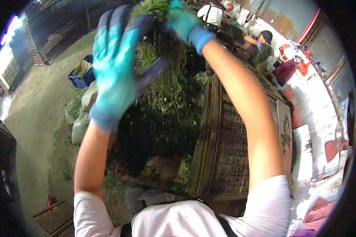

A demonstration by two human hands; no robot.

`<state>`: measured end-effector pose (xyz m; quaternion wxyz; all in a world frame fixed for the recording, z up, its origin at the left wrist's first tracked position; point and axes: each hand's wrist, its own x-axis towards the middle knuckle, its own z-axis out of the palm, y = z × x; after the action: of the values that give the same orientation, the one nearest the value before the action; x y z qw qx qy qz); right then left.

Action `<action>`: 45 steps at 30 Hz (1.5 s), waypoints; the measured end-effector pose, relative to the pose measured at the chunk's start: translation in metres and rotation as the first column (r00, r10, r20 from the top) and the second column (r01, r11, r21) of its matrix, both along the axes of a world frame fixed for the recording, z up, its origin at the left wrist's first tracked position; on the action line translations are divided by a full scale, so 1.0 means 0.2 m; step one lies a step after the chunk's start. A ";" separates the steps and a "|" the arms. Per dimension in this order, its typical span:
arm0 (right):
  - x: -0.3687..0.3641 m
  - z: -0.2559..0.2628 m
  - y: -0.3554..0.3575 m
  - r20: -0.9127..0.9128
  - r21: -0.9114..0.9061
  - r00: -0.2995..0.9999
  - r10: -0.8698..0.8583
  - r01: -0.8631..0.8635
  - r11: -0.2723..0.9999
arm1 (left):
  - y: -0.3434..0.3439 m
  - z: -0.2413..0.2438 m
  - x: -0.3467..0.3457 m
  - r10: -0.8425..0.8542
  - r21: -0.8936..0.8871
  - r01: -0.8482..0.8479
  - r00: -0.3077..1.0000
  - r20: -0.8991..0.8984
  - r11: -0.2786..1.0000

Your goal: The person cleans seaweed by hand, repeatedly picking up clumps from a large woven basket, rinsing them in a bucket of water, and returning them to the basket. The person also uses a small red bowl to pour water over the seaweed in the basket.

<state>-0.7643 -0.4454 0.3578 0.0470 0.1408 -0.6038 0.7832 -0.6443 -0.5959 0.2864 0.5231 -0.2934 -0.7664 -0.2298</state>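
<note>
A large bunch of green leafy plants hangs in front of me, its tips pointing down, with small bits falling from it. My right hand, in a teal glove with a blue cuff, grips the upper part of the bunch; its fingers are partly hidden and blurred. At the left of the bunch, my left hand is raised in a similar glove with dark fingertips, its fingers spread and nothing held in it. Beneath the bunch lies a dark heap of plant matter.
A slatted wooden rack stands at right. Filled pale sacks and a blue crate sit on the floor at left. Farther off at upper right, a person handles greenery. Red and white bags lie beyond.
</note>
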 end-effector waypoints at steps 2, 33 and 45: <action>-0.05 0.10 -0.05 -0.150 0.194 0.985 -0.079 0.108 0.975 | 0.01 -0.12 -0.30 0.199 -0.381 -0.164 0.978 0.055 0.910; 0.79 -1.15 0.21 -0.273 0.891 0.862 0.428 0.394 -0.227 | -0.03 -0.28 -0.41 -0.872 0.922 -0.342 -0.489 -0.013 0.179; 0.73 -1.83 -0.26 -0.744 0.613 0.661 0.099 0.616 0.494 | -0.36 -0.12 -0.62 -0.836 0.880 -0.212 -0.465 0.291 0.424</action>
<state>-0.6185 -0.4981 -0.0072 0.3274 0.3265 -0.8472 0.2618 -0.7690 -0.6679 0.2621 -0.3683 -0.0699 -0.4869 -0.7890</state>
